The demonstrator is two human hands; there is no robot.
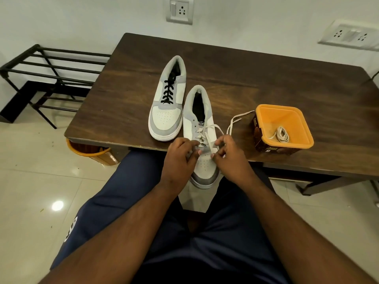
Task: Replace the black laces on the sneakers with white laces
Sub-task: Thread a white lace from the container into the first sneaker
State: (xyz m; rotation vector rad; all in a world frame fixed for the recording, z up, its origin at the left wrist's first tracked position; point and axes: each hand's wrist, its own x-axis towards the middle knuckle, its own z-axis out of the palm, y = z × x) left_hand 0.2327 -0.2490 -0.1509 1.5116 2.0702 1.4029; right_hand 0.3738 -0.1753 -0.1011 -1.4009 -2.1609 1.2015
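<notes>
Table: a dark brown wooden table (276, 78) with a rectangular top carries both shoes and the tub; the person sits at its near edge.
Rack: a black metal rack with thin bars (51, 64) stands on the tiled floor to the left of the table.
Near shoe: a white and grey sneaker (202, 121) lies between the two hands, its toe sticking out over the table edge toward the person; a white lace is crossed through its lower eyelets only.
Far shoe: a second white and grey sneaker (167, 111) lies just beside the first one, to the left and further back, with the black lace (168, 91) fully in its eyelets.
Tub: an orange square plastic tub with a brown label (284, 128) stands on the table to the right of the near shoe.
Left hand: the left hand (179, 153) has curled fingers that press on the left side of the near shoe at the eyelets.
Right hand: the right hand (227, 154) pinches one strand of the white flat lace (209, 138) between thumb and fingers.
Loose lace end: it runs over the table to the right, up to the tub.
Spare lace: a coiled white lace (281, 134) lies inside the tub.
</notes>
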